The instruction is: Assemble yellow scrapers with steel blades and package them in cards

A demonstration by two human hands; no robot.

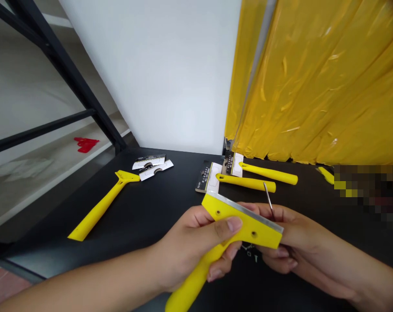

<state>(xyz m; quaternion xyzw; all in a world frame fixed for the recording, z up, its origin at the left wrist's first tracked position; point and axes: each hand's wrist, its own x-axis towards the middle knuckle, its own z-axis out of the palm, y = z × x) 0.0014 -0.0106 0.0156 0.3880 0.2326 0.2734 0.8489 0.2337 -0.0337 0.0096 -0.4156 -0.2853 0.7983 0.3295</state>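
Note:
A yellow scraper (196, 268) is gripped in my left hand (196, 234), its handle slanting down toward me. My left thumb presses on the wide head, which has a hole on either side and a grey metal strip along its far edge. Close behind the head's right end is my right hand (300, 234), fingers curled. From its fist a thin metal rod (268, 198) sticks up; the lower part of the rod is hidden, so its kind does not show. Whether the right fingertips touch the scraper I cannot tell. Small metal screws and nuts (249, 253) lie beneath the hands.
Another yellow scraper (102, 208) lies at left on the black table (144, 216), beside two white-and-black cards (156, 170). Carded scrapers (248, 182) lie at the back. A yellow plastic sheet (320, 78) and a white panel (164, 73) stand behind. A black metal frame (69, 82) rises at left.

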